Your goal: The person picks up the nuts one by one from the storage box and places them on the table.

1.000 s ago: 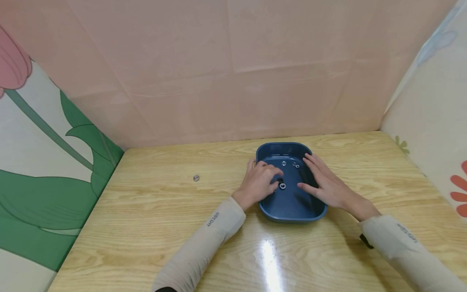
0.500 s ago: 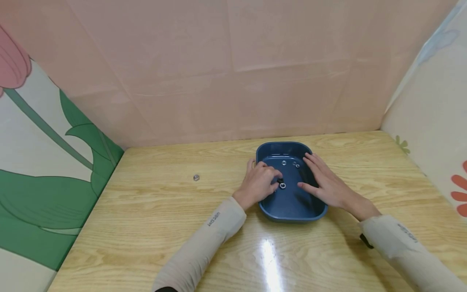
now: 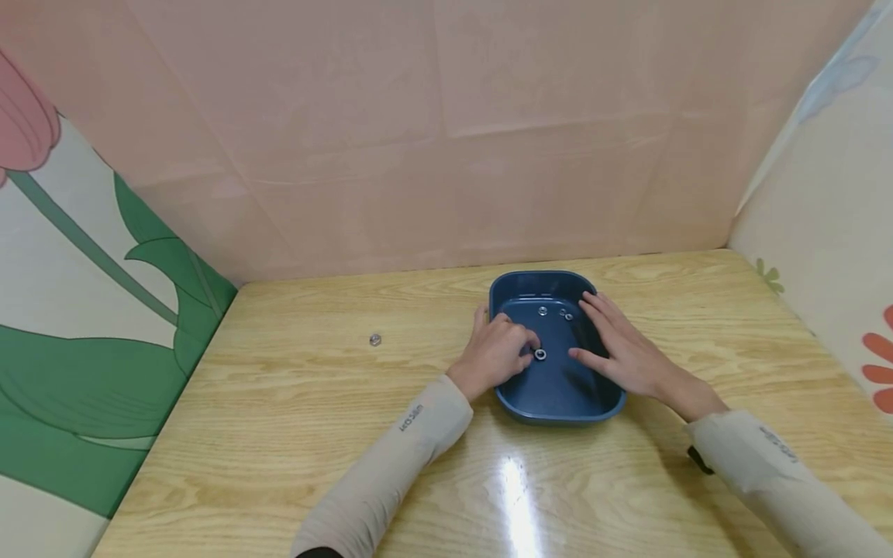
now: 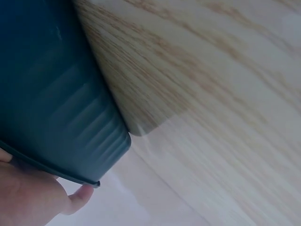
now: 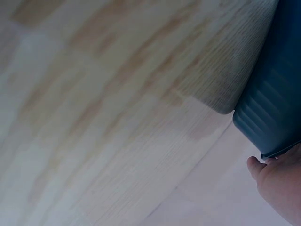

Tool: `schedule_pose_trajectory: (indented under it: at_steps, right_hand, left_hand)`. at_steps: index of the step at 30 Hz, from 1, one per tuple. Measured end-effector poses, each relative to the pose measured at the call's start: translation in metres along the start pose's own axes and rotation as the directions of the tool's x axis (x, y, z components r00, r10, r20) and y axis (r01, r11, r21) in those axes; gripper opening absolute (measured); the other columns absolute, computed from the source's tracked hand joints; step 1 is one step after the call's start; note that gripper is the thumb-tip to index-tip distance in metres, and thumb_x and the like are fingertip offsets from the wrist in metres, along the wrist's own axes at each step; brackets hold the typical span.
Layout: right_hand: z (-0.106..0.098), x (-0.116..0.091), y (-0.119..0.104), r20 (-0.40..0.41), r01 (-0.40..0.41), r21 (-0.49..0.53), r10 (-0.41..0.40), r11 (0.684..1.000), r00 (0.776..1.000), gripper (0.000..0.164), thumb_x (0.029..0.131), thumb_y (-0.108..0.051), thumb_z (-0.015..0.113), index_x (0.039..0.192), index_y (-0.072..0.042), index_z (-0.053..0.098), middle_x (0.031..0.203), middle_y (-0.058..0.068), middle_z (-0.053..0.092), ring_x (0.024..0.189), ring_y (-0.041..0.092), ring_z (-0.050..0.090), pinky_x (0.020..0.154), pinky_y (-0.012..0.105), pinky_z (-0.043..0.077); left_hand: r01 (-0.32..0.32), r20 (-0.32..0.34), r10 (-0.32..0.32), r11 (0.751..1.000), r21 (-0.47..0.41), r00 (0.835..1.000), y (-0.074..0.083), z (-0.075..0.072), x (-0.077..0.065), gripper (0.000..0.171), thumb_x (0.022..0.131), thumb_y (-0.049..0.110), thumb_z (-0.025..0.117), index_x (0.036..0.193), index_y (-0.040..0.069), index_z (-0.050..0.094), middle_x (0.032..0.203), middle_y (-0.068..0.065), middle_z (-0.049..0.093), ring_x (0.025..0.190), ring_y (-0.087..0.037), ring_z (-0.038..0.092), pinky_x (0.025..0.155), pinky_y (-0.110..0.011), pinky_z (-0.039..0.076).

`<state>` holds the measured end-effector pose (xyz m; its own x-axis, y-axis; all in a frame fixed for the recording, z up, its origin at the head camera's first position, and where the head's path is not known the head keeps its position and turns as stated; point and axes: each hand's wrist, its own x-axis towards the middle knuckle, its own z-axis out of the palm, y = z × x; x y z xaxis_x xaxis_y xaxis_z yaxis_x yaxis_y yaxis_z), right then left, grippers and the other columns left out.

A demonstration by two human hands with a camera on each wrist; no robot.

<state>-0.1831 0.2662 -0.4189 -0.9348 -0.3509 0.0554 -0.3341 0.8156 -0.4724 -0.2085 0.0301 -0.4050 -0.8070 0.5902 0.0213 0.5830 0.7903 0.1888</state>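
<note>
In the head view a dark blue rectangular tub (image 3: 558, 399) with rounded corners stands on the table. My left hand (image 3: 494, 349) reaches over its left rim, index finger bent and thumb lowered close to the tub's floor. Beside these fingertips lies a silver nut (image 3: 540, 354). The dark small ring-like piece under the index finger is mostly hidden, and I cannot tell whether the fingers pinch it. My right hand (image 3: 624, 353) rests over the right rim with spread, fairly straight fingers, its thumb inside the tub. In both wrist views a hand shows at the rim of the tub.
Toward the tub's far end lie another silver nut (image 3: 543, 311) and two smaller nuts (image 3: 568, 316). A single loose nut (image 3: 375, 339) lies on the wooden table (image 3: 279, 434) left of the tub. A pink-covered wall (image 3: 446, 155) closes off the back.
My left index finger has bent lower and toward the thumb, covering most of the dark piece that showed between them before. The right hand and the tub stay put.
</note>
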Motion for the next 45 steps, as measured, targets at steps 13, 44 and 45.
schedule_pose_trajectory:
  at_steps: [13, 44, 45]
  right_hand:
    - [-0.0021, 0.0013, -0.0017, 0.001, 0.008, 0.012, -0.008, 1.0, 1.0, 0.088, 0.097, -0.044, 0.062, 0.157, 0.002, 0.018, 0.166, 0.02, 0.008, 0.153, 0.037, -0.003, 0.114, 0.07, 0.015]
    - [-0.0014, 0.0003, -0.002, -0.003, 0.007, -0.002, -0.007, 1.0, 1.0, 0.086, 0.097, -0.042, 0.062, 0.157, 0.003, 0.019, 0.166, 0.021, 0.009, 0.153, 0.038, -0.003, 0.114, 0.07, 0.015]
    - [-0.0012, 0.0004, -0.0023, -0.004, 0.006, 0.001, -0.006, 1.0, 1.0, 0.086, 0.097, -0.042, 0.062, 0.157, 0.002, 0.019, 0.166, 0.021, 0.009, 0.153, 0.038, -0.002, 0.114, 0.07, 0.015]
  left_hand:
    - [-0.014, 0.042, 0.012, 0.999, 0.043, 0.999, 0.0008, -0.0013, 0.0024, 0.016, 0.092, 0.029, 0.073, 0.107, 0.027, 0.079, 0.106, 0.011, 0.074, 0.097, -0.015, 0.054, 0.108, -0.054, 0.023]
    - [-0.016, 0.079, 0.005, 0.991, 0.135, 0.997, 0.0062, -0.001, 0.0041, 0.023, 0.094, 0.016, 0.068, 0.073, 0.025, 0.069, 0.069, 0.01, 0.059, 0.086, -0.017, 0.051, 0.113, -0.06, 0.02]
    - [-0.015, 0.082, 0.004, 0.991, 0.135, 0.997, 0.006, -0.0013, 0.0039, 0.024, 0.094, 0.015, 0.067, 0.072, 0.025, 0.067, 0.069, 0.01, 0.058, 0.086, -0.018, 0.051, 0.114, -0.06, 0.019]
